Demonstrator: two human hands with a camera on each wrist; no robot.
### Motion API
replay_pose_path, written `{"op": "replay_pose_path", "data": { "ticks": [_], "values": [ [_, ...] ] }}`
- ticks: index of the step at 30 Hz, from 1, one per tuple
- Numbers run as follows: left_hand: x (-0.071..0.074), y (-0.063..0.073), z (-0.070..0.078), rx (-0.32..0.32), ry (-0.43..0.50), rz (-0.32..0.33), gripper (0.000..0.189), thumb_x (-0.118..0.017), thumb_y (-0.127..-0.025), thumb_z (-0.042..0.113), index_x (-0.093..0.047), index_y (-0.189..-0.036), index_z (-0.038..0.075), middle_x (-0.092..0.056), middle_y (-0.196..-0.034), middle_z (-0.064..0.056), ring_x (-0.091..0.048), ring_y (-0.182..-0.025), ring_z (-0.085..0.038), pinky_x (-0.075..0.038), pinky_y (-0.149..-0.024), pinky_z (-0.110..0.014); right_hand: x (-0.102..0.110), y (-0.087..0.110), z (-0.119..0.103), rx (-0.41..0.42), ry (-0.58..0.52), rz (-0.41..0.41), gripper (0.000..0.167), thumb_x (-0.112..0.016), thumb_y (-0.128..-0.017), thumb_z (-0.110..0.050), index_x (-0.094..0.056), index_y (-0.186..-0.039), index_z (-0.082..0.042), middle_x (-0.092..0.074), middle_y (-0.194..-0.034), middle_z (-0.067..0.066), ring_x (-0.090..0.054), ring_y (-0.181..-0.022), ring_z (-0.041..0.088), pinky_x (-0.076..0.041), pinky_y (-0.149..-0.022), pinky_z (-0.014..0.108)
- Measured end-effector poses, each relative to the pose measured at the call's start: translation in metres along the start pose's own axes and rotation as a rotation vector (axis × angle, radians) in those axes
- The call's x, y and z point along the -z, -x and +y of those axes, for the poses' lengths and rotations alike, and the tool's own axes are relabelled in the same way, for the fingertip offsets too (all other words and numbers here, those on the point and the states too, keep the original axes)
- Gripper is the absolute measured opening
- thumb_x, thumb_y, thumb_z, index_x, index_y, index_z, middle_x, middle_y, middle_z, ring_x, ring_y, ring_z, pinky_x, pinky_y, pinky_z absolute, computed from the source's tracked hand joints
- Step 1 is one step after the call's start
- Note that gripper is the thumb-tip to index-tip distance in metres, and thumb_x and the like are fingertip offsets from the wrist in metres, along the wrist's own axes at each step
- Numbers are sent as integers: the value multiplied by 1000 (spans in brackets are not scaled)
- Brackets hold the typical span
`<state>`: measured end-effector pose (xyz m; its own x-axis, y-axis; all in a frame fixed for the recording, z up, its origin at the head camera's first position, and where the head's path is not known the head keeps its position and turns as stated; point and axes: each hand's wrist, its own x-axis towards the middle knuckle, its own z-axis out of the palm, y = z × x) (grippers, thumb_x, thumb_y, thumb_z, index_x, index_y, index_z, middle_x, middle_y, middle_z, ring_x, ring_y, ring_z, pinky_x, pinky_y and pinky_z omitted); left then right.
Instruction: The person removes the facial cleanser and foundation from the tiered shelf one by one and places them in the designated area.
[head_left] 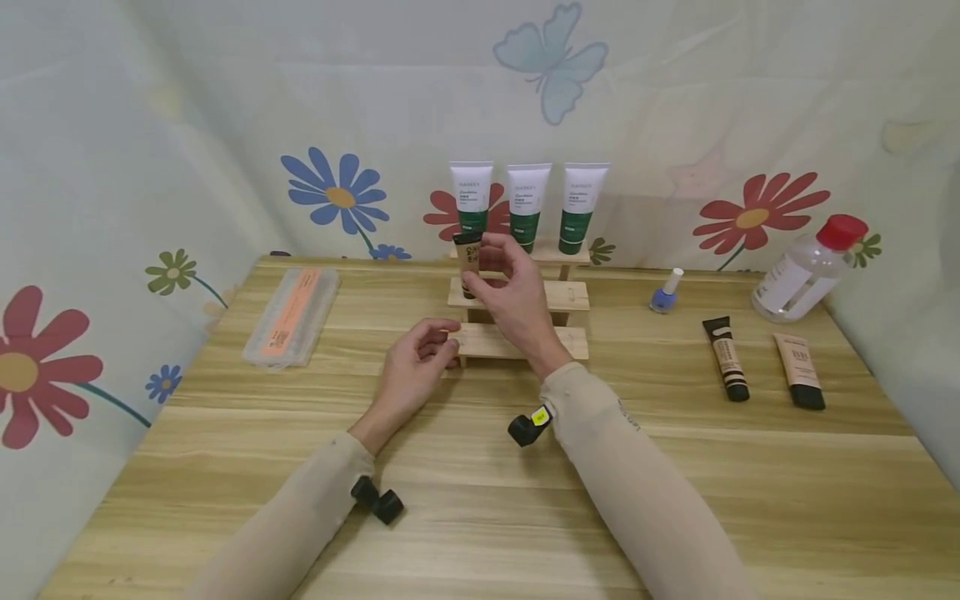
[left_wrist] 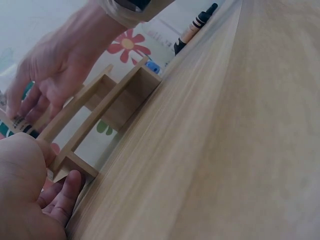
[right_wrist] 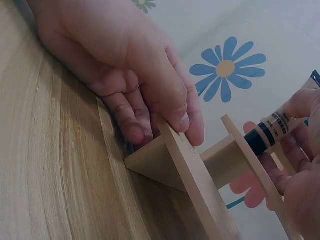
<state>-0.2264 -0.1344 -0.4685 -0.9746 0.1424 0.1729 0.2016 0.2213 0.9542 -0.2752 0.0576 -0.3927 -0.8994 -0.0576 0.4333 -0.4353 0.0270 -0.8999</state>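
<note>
Table [head_left: 450,517]: wood-grained, bearing everything below.
Wooden stand [head_left: 566,294]: three steps, standing near the table's far edge.
Plastic case [head_left: 315,321]: clear, flat, left of the stand, with an orange strip [head_left: 291,312] along it; its contents are too unclear to tell.
Bottle [head_left: 795,287]: see-through, red-capped, white-labelled, upright at the far right; whether it holds liquid, I cannot tell.
Left hand [head_left: 416,362]: thumb and fingers curled around the left end of the lowest step, gripping it.
Right hand [head_left: 517,287]: gripping the small beige tube between thumb and fingers.
White-and-green tubes [head_left: 528,204]: three, in a row on the top step, green ends down.
Striped tube [head_left: 726,358] and peach tube [head_left: 800,367]: lying side by side, apart, in front of the bottle.
Small beige tube [head_left: 468,257]: upright at the middle step's left end, dark cap down.
Nail polish [head_left: 663,300]: little white-capped bottle, blue inside, standing right of the stand.
</note>
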Motion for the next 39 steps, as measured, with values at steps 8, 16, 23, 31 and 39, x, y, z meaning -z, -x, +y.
{"op": "replay_pose_path", "data": {
  "ticks": [8,16,23,31,39],
  "values": [
    [0,1,1,1,-12,0,22,-71,-112,19,-75,-133,13,-75,-115,-16,-78,-96,-32,-69,-84,-35,6,3,-4,-15,24,17,46,-81,-102,-4,-65,-145,-11,-72,-135,9,-69,-122,21,-64,-104,43],
    [-2,0,3,-4,-22,1,22,-70,-112,20,-75,-132,13,-74,-114,-16,-78,-96,-31,-69,-84,-36,30,12,-23,8,5,86,48,-81,-102,-3,-66,-147,-9,-72,-133,11,-71,-118,24,-66,-101,38],
    [-1,1,3,2,-24,6,21,-70,-112,18,-75,-132,13,-73,-116,-15,-77,-96,-31,-69,-84,-35,61,21,-39,31,21,126,46,-81,-102,-3,-66,-145,-6,-72,-129,8,-70,-114,22,-65,-94,27],
    [-2,1,2,9,-21,6,22,-70,-112,18,-75,-133,12,-73,-116,-16,-78,-98,-32,-69,-86,-35,101,30,-56,54,32,180,44,-82,-99,3,-69,-141,-3,-72,-118,4,-70,-107,23,-66,-87,24],
    [-1,1,3,4,-25,6,23,-71,-112,18,-75,-133,13,-73,-116,-16,-78,-97,-32,-69,-85,-35,144,44,-80,92,110,232,44,-78,-102,3,-69,-144,-7,-71,-120,4,-67,-108,23,-64,-92,18]
  ]
}}
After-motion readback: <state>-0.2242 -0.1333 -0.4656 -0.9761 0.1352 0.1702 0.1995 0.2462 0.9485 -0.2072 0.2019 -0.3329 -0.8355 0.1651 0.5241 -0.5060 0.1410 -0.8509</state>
